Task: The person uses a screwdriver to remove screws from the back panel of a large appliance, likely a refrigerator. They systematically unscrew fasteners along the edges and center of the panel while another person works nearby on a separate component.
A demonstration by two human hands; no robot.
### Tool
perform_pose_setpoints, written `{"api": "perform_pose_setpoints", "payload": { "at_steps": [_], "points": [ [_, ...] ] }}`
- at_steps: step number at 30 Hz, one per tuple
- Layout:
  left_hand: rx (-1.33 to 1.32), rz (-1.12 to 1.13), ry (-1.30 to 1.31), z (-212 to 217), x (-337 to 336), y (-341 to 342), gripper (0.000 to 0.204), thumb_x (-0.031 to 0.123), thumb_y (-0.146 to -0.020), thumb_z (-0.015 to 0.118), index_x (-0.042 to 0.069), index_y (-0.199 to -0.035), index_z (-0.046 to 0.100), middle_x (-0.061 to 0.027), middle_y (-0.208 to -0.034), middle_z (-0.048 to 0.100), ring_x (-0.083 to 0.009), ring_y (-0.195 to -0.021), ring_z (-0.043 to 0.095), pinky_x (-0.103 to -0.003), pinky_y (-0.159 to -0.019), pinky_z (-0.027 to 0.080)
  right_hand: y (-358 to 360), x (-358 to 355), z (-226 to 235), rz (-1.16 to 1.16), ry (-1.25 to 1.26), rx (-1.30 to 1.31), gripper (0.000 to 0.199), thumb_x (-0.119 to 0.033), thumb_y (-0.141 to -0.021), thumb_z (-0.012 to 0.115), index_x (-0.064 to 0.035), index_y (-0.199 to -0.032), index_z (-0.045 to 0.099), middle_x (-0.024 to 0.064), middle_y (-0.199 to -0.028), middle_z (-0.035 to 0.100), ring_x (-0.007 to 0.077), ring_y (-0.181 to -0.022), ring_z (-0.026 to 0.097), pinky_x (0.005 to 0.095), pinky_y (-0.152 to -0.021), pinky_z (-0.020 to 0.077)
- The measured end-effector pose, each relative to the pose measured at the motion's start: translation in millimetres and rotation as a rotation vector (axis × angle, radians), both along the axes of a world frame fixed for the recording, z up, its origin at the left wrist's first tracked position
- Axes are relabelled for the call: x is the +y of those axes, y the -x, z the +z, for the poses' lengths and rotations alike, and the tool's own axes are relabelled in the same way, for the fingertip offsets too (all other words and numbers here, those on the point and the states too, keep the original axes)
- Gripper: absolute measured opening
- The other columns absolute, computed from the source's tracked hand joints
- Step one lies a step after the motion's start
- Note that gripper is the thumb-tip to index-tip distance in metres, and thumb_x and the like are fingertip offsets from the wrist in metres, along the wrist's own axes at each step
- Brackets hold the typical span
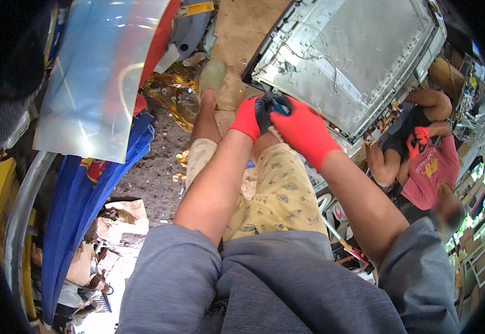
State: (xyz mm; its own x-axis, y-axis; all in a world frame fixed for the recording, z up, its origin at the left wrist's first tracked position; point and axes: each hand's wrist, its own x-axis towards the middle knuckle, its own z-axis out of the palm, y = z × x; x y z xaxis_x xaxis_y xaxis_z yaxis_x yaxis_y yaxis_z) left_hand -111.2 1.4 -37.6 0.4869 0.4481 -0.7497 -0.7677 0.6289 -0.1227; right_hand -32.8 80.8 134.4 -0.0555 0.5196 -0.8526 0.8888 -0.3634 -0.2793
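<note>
We've got both red-gloved hands, left hand (252,118) and right hand (303,131), bunched at the near corner of the stripped metal screen chassis (349,55), fingers closed on a small blue-handled tool (278,107), probably for steadier leverage there.

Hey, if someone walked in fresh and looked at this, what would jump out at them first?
Probably the two red gloves at the centre: the left hand and the right hand meet at the lower corner of a big silvery metal panel that fills the upper right. Next, the shiny reflective sheet at upper left, and another person in a red shirt crouched at the right edge.
</note>
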Motion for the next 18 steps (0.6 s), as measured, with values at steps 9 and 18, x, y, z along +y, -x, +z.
{"api": "perform_pose_setpoints", "payload": {
  "at_steps": [9, 18],
  "points": [
    [-0.038, 0.017, 0.176, -5.3, -7.5, -3.7, 0.026, 0.030, -0.103, 0.053, 0.007, -0.105, 0.066, -0.0073, -0.093, 0.069, -0.0200, -0.084, 0.067, -0.032, -0.078, 0.054, -9.1, -15.3, 32.3, 0.268, -0.080, -0.170, 0.034, -0.022, -0.087, 0.066, -0.0180, -0.120, 0.063, 0.0127, -0.100, 0.063, 0.0287, -0.083, 0.064, 0.0437, -0.069, 0.0525],
    [0.051, 0.056, 0.115, -0.4, -3.4, -12.8, 0.020, 0.022, -0.102, 0.053, 0.006, -0.099, 0.065, -0.0087, -0.090, 0.068, -0.0209, -0.080, 0.065, -0.032, -0.075, 0.055, 8.0, 4.6, 38.7, -0.502, 0.202, -0.067, 0.027, -0.025, -0.094, 0.061, -0.0122, -0.118, 0.062, 0.0091, -0.091, 0.061, 0.0255, -0.070, 0.062, 0.0438, -0.062, 0.0517]
  ]
}}
